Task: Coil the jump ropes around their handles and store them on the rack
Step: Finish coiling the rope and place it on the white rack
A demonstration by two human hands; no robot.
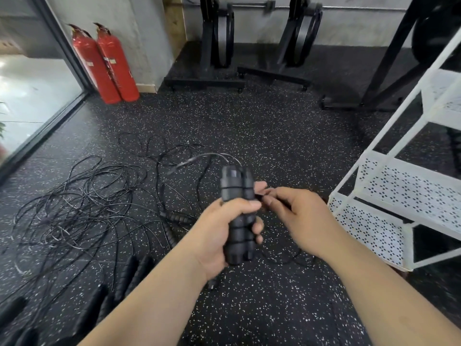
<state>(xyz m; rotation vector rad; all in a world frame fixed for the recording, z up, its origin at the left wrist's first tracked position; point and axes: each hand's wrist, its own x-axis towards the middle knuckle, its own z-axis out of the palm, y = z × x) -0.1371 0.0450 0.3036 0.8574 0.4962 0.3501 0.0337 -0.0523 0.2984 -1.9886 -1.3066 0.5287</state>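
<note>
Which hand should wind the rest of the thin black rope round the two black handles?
The right hand, probably. It pinches the thin black rope beside the two black ribbed handles, so it can carry the rope round. The left hand is wrapped round those handles and is best left steadying them.

The left hand and right hand are bare. The left forearm and right forearm are bare to the frame's edge.
</note>
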